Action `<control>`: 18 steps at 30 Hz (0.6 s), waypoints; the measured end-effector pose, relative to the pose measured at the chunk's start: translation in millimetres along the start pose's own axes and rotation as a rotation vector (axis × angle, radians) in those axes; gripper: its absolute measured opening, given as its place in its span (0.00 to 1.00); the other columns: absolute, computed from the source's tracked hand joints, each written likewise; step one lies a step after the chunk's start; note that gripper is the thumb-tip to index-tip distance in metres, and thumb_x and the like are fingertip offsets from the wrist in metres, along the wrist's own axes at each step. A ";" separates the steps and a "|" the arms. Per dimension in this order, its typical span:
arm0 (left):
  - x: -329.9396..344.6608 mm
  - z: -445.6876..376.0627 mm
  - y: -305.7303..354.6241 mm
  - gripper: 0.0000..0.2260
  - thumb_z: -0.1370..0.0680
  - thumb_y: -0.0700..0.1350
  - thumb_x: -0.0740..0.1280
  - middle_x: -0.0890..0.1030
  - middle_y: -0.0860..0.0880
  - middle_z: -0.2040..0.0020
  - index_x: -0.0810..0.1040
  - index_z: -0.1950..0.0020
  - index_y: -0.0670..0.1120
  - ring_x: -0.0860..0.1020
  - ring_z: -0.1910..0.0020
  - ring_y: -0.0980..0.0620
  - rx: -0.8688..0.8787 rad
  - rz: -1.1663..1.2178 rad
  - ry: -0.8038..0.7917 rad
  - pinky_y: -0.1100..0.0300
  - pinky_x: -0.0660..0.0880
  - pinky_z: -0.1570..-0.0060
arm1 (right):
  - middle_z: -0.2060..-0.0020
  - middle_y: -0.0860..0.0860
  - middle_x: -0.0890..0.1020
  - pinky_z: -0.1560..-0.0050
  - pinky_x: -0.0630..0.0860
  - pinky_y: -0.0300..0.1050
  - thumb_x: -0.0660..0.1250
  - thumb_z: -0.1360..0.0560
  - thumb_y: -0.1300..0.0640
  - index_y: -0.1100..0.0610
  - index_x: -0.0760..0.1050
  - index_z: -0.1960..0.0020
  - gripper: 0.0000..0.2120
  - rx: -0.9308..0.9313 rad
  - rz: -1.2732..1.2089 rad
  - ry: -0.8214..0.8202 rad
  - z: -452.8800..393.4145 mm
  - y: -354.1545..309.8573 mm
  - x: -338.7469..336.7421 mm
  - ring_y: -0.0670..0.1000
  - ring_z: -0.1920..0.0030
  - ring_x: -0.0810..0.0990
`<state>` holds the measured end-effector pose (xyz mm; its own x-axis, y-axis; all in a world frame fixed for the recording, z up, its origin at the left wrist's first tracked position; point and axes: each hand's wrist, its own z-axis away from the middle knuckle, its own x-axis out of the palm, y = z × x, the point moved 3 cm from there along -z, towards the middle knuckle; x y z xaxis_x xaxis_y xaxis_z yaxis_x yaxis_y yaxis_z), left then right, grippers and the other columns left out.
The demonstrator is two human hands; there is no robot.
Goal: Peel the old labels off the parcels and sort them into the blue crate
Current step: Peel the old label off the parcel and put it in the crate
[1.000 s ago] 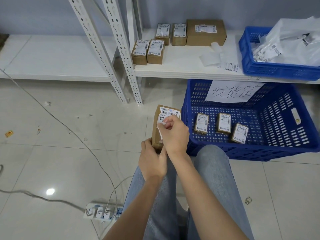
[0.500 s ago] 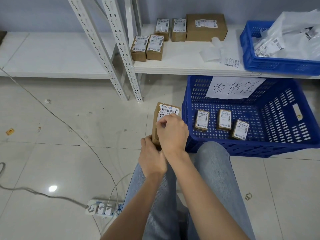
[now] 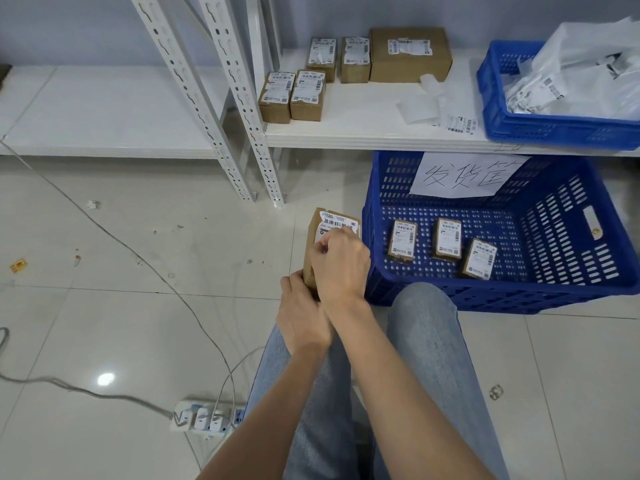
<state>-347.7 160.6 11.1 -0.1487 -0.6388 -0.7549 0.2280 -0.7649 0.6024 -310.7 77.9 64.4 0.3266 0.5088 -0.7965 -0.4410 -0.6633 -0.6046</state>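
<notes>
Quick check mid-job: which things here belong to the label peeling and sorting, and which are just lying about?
Job:
held parcel, gripped by left hand
its label, picked at by right hand
blue crate holding three parcels
shelf parcels

Lying about:
power strip
cable
floor scraps

The crate [image 3: 384, 265] stands on the floor [image 3: 138, 306], under the front edge of the shelf [image 3: 363, 136], to the right of the person's knees [image 3: 422, 306]. Three parcels [image 3: 439, 239] lie in a row on its bottom, near the front wall, and a paper sign [image 3: 464, 174] hangs on its back wall. Just left of the crate, a parcel [image 3: 313, 237] stands upright between the left hand [image 3: 301, 320], at its lower end, and the right hand [image 3: 341, 261], on its face. On the shelf, four small boxes [image 3: 294, 95] sit near the left corner, a bigger box [image 3: 410, 55] behind them to the right, and a basket [image 3: 519, 112] at the right end. A power strip [image 3: 204, 417] lies on the floor at the front left.
</notes>
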 end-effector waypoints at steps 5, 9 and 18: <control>-3.6 2.2 0.7 0.14 0.21 0.52 0.62 0.73 0.49 0.46 0.72 0.42 0.44 0.75 0.61 0.50 0.013 0.057 0.010 0.59 0.66 0.61 | 0.54 0.51 0.83 0.52 0.78 0.47 0.65 0.22 0.61 0.58 0.81 0.56 0.07 0.079 -0.222 -0.012 1.4 9.3 0.4 0.51 0.55 0.80; -3.9 4.0 1.8 0.17 0.24 0.55 0.60 0.73 0.50 0.46 0.72 0.42 0.45 0.76 0.61 0.50 0.032 0.084 0.014 0.60 0.66 0.61 | 0.55 0.51 0.81 0.51 0.78 0.49 0.66 0.24 0.58 0.58 0.81 0.56 0.06 0.034 -0.260 -0.036 4.6 9.6 -2.5 0.51 0.55 0.80; 1.3 -0.2 -1.4 0.13 0.21 0.50 0.63 0.71 0.49 0.46 0.71 0.40 0.44 0.72 0.65 0.53 0.022 -0.014 0.015 0.60 0.65 0.63 | 0.53 0.50 0.79 0.61 0.76 0.46 0.63 0.21 0.59 0.57 0.80 0.55 0.08 -0.046 0.094 0.026 3.2 -2.7 -4.8 0.51 0.55 0.79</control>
<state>-348.1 160.8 9.2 -0.1370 -0.6270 -0.7669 0.2048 -0.7754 0.5973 -313.7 79.0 69.9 0.3071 0.4292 -0.8494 -0.4325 -0.7321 -0.5263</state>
